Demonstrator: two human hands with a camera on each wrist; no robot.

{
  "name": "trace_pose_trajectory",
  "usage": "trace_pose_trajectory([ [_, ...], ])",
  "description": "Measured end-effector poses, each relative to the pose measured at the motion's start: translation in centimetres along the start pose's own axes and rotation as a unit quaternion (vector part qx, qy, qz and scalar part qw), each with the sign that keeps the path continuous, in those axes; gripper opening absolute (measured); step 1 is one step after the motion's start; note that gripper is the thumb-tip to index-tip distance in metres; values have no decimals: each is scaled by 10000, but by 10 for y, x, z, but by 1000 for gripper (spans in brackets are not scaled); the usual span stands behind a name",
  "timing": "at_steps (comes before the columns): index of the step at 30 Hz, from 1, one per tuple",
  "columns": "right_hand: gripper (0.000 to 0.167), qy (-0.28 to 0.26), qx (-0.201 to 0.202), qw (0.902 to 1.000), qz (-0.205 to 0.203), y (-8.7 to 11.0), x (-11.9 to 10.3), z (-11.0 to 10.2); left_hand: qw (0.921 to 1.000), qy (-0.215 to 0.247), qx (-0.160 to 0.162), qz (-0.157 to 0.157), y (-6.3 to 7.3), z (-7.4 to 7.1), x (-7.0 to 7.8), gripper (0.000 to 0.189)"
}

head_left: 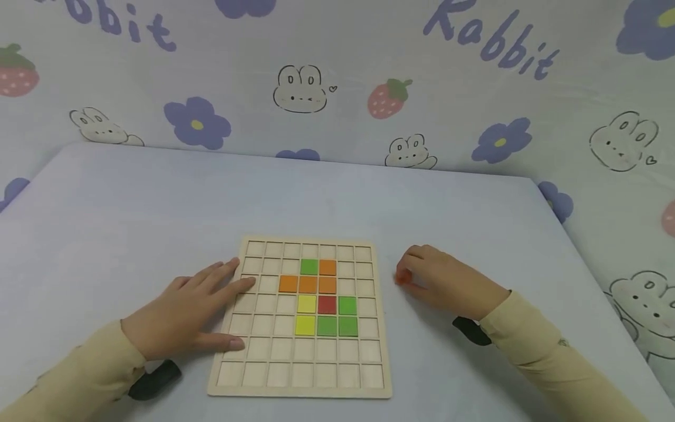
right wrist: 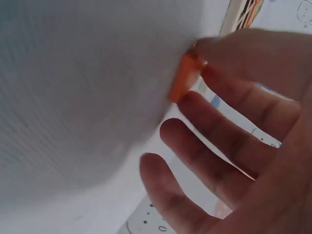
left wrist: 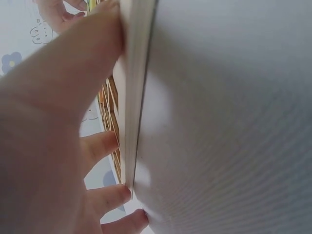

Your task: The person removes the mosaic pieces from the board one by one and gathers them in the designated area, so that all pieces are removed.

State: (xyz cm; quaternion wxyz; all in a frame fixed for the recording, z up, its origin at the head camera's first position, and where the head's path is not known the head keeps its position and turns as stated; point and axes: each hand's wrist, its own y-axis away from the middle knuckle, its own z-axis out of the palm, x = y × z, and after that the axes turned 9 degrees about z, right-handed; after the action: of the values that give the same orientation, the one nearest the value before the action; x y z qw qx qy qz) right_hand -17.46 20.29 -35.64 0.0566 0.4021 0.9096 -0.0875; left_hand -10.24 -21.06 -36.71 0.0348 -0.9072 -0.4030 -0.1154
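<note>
A wooden grid board point(head_left: 271, 349) lies flat, with green, orange, yellow and red square tiles set in cells around its middle. My left hand point(head_left: 192, 310) rests on the board's left edge, fingers spread; the left wrist view shows the thumb and fingers along the rim point(left wrist: 134, 97). To the right of the board and apart from it, my right hand point(head_left: 443, 281) pinches an orange tile point(right wrist: 184, 78) between thumb and fingertips, low over the table. In the head view the fingers hide part of that tile.
The pale table point(head_left: 295, 199) stretches beyond the board to its back edge. Behind it hangs a cloth point(head_left: 348, 41) printed with rabbits, flowers and strawberries. A dark strap piece shows under each wrist.
</note>
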Motion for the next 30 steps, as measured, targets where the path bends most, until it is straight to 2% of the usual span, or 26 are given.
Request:
trace_pose_trajectory([
  [3,17,10,239,9996,-135,-2,-3,-4,10000,-3,39,20,0,1,0,90],
  [6,13,-159,292,9994,-89,-7,-13,-8,10000,19,69,28,0,1,0,90],
  [10,13,-368,-25,9993,-62,-13,-36,-9,9999,147,49,-17,-1,1,1,91],
  [13,17,-320,-248,9987,-320,-19,-52,-4,9997,240,46,-67,-2,1,1,92],
  [16,20,-267,-282,9975,-597,-24,-62,1,9996,277,81,-72,-2,1,2,91],
  [20,21,-193,-255,9960,-839,-28,-67,7,9996,240,150,-45,-2,3,2,90],
  [30,26,-29,-393,9939,-1033,-30,-69,10,9997,213,49,-54,-3,0,1,91],
])
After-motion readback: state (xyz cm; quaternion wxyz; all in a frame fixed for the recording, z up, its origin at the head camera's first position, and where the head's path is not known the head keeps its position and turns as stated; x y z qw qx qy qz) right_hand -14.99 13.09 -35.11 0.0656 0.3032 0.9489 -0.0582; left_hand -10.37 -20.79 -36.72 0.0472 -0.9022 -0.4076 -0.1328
